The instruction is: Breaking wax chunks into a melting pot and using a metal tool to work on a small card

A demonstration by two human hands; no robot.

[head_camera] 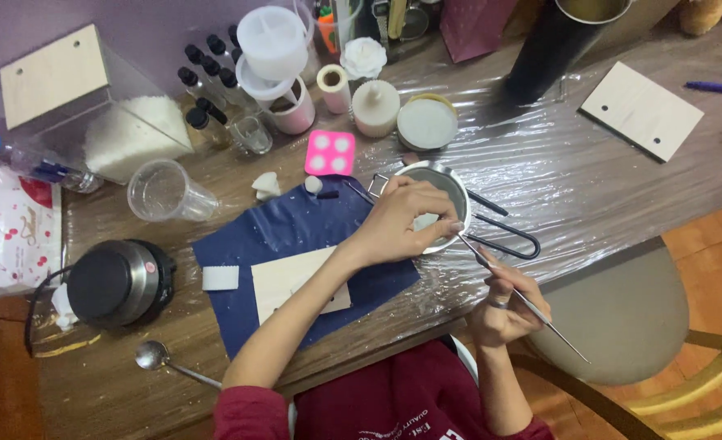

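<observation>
The left hand (406, 220) curls over the rim of a small metal pot (434, 204), its fingers closed on a small white piece held just inside the pot. The pot stands near the counter's front edge, on the clear plastic sheet (573, 175) that covers the counter (116, 383); its dark wire handle (503, 236) sticks out to the right. The right hand (503, 310) is closed around a thin metal rod (516, 293), gripping it like a pen, with the rod's tip reaching the pot's rim below the left fingers and its other end pointing out past the counter edge.

Under the left forearm lies a dark blue cloth (295, 236) with a pale wooden board (283, 281) on it and a small white block (220, 278) at its left edge. Just above the pot sit a pink mould (330, 152) with round white cavities, a round tin (427, 122) and a cream candle (375, 107). Farther left stand a clear plastic cup (165, 192) on its side, a clear box of white flakes (128, 134) and a row of small dark-capped bottles (206, 77). A black electric heater (116, 283) and a metal spoon (161, 358) lie near the left front corner. A second wooden board (642, 110) rests well apart at the far right.
</observation>
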